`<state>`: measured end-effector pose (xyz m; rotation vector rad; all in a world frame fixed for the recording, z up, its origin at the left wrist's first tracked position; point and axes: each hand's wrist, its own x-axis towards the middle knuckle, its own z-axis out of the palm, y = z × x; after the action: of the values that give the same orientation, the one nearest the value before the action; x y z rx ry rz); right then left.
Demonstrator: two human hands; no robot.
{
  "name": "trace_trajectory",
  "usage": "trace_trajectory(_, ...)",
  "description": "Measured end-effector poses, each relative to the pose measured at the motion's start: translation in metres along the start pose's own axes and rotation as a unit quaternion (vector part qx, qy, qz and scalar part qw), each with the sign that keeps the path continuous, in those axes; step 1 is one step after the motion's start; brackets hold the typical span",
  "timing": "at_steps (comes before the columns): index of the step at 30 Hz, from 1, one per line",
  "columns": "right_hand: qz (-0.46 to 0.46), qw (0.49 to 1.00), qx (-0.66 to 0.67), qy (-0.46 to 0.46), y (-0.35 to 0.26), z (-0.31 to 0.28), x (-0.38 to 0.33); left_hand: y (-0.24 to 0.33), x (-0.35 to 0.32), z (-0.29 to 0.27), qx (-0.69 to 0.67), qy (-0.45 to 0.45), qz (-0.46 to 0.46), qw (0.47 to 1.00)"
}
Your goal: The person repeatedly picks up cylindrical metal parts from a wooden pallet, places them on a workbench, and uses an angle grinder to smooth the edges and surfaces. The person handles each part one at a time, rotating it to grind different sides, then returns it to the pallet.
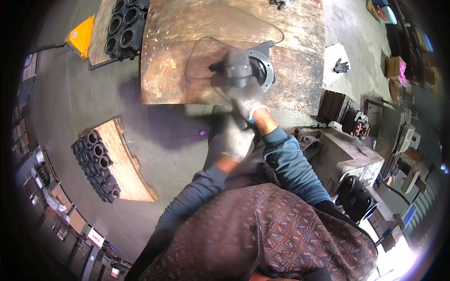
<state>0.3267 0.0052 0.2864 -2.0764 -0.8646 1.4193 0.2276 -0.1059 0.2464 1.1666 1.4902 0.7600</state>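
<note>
A black casting with a bright machined flange ring point(268, 70) sits near the front edge of the wooden table point(164, 86). Over its left side is a blurred dark rounded part point(238, 70); whether it belongs to the casting or to a tool, I cannot tell. My right hand point(249, 98), in a whitish knit glove, is closed against this dark part, its fingertips smeared by motion. Just nearer to me, below the table edge, my gloved left hand point(238, 139) is curled around something dark and mostly hidden. Behind the ring a black handle point(263, 47) trails a thin cord point(283, 34).
Several black castings point(96, 159) stand on a wooden board point(124, 157) at left, more castings point(126, 28) at far left. A yellow triangular piece point(80, 36) is beside them. Right are a dark glove point(341, 66) on a white sheet and a grey machine point(347, 152).
</note>
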Motion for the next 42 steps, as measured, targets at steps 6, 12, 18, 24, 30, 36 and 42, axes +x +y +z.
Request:
trace_trajectory(6,0.027,0.999,0.037,-0.02,0.014,0.02,-0.048,-0.027,-0.047,-0.031,0.027,-0.019,0.046,0.998)
trace_trajectory(12,0.096,0.994,0.042,0.01,0.037,0.027,-0.086,-0.053,-0.083,-0.046,-0.085,-0.06,0.005,0.995)
trace_trajectory(18,0.089,0.992,0.053,0.066,0.064,0.024,-0.097,-0.05,-0.092,-0.052,-0.018,-0.142,0.038,0.989)
trace_trajectory(24,0.096,0.981,0.128,0.114,0.081,0.004,-0.095,-0.04,-0.085,-0.03,0.005,-0.199,0.042,0.979)
trace_trajectory(30,0.066,0.983,0.155,0.066,0.087,0.022,-0.099,-0.044,-0.095,-0.048,0.16,-0.118,0.079,0.977)
trace_trajectory(36,0.086,0.989,0.119,0.003,0.087,0.031,-0.103,-0.032,-0.099,-0.058,0.045,-0.134,-0.059,0.988)
trace_trajectory(42,0.087,0.984,0.12,0.098,0.085,-0.006,-0.09,-0.025,-0.079,-0.023,0.129,-0.189,0.018,0.973)
